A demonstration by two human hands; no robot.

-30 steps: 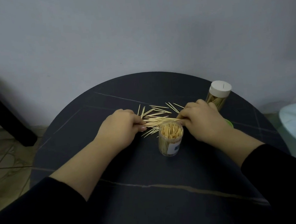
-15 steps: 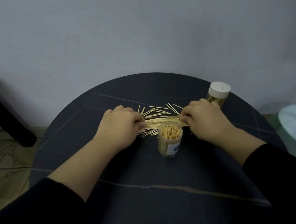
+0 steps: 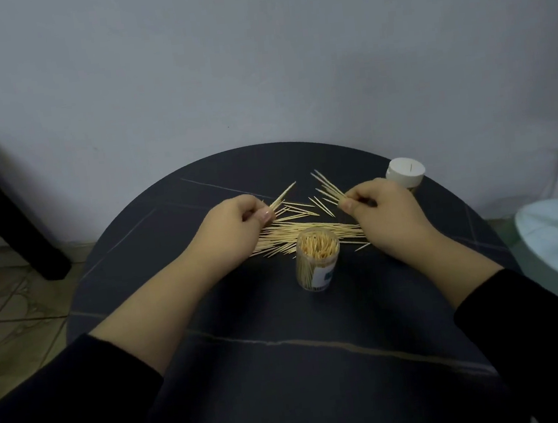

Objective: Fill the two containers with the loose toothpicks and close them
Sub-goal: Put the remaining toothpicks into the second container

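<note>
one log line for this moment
left hand: grips left toothpick bunch | right hand: grips right toothpick bunch | open container: upright, packed | capped container: shut | loose toothpicks: on table

Home room: round dark table (image 3: pixel 218 372), tiled floor (image 3: pixel 11 301), plain wall (image 3: pixel 254 58).

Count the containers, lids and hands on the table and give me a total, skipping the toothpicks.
Containers: 2, the open container and the capped container
Lids: 1, the white lid on the capped container
Hands: 2, the left hand and the right hand, each pinching toothpicks
Total: 5
</note>
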